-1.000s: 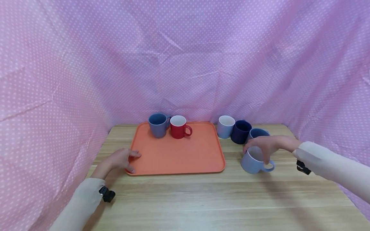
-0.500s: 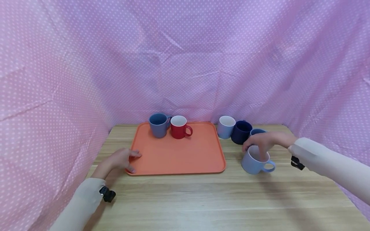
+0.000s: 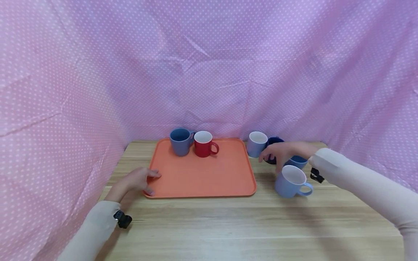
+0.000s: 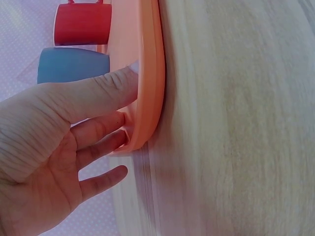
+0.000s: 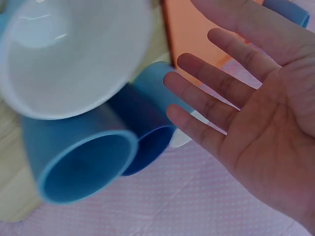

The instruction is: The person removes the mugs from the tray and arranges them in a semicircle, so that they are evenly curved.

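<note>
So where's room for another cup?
The orange tray is bare in front of its red mug and blue mug, apart from the left hand at one edge. The table in front of the tray is bare. Right of the tray is crowded: four mugs and the right hand.

Soft, even, middling-bright light; blur and haze in the wrist views.
Light seems to come from above: a faint, soft-edged shadow from the right arm (image 3: 359,192) runs toward the tabletop's (image 3: 209,232) near edge, and a darker one lies beside the left arm (image 3: 86,226). A pale sheen sits toward the middle of that near edge. The cloth (image 3: 209,79) looks paler at left, deeper purple at upper right. In the head view, fine detail is slightly smeared. In the right wrist view, the pale mug (image 5: 74,59) is out of focus, with small glare spots inside. The left wrist view looks hazy, the wood grain bowing in curves.
</note>
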Demonstrator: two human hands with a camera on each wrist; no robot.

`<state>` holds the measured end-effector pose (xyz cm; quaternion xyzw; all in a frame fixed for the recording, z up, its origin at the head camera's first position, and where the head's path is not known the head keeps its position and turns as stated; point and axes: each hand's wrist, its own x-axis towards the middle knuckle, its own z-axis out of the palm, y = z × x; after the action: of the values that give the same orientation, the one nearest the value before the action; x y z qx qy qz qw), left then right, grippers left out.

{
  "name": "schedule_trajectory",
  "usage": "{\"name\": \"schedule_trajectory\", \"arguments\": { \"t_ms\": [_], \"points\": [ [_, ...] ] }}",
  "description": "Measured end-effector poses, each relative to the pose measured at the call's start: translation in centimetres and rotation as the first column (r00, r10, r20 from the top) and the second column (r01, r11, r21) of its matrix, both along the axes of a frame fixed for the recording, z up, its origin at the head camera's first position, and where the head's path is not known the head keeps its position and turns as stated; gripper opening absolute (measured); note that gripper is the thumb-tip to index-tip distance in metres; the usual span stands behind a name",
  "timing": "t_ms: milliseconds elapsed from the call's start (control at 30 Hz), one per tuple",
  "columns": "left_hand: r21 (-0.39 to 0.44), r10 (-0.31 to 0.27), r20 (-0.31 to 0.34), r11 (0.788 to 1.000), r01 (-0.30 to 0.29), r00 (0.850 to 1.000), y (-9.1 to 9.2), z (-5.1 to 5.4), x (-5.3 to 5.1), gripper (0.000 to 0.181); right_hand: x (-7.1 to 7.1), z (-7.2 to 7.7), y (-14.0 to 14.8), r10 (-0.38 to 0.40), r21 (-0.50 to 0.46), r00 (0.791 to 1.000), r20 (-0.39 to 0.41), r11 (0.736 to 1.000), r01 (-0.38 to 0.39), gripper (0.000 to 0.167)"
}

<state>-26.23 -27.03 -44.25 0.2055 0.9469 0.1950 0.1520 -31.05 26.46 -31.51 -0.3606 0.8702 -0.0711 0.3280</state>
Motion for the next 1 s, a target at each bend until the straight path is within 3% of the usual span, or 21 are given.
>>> {"name": "schedule_trajectory", "arguments": {
  "t_ms": [233, 367, 600, 733, 1000],
  "points": [
    [-0.005, -0.004, -0.007, 1.0, 0.004, 1.0, -0.1, -0.3, -0.4, 0.065, -2.1, 0.4, -4.1, 0.038, -0.089, 0.995, -0.095, 0.995, -0.046, 0.063],
    [-0.006, -0.011, -0.009, 1.0, 0.011, 1.0, -0.1, -0.4, -0.6, 0.065, -3.2, 0.5, -6.9, 0.011, -0.13, 0.991, -0.131, 0.991, -0.028, 0.065],
    [-0.001, -0.027, -0.014, 1.0, 0.027, 1.0, -0.4, -0.4, -0.7, 0.066, -5.2, 0.6, -11.4, -0.133, -0.196, 0.989, -0.067, 0.973, 0.118, 0.069],
    [0.019, -0.025, -0.014, 0.999, 0.025, 1.0, -0.6, -0.1, -0.7, 0.066, -6.4, 0.4, -13.5, -0.153, -0.281, 0.987, -0.041, 0.95, 0.135, 0.071],
    [0.039, -0.019, -0.003, 0.999, 0.019, 1.0, -0.8, 0.0, -0.8, 0.067, -8.4, -0.6, -16.1, -0.22, -0.3, 0.975, -0.023, 0.932, 0.203, 0.082]
  ]
}}
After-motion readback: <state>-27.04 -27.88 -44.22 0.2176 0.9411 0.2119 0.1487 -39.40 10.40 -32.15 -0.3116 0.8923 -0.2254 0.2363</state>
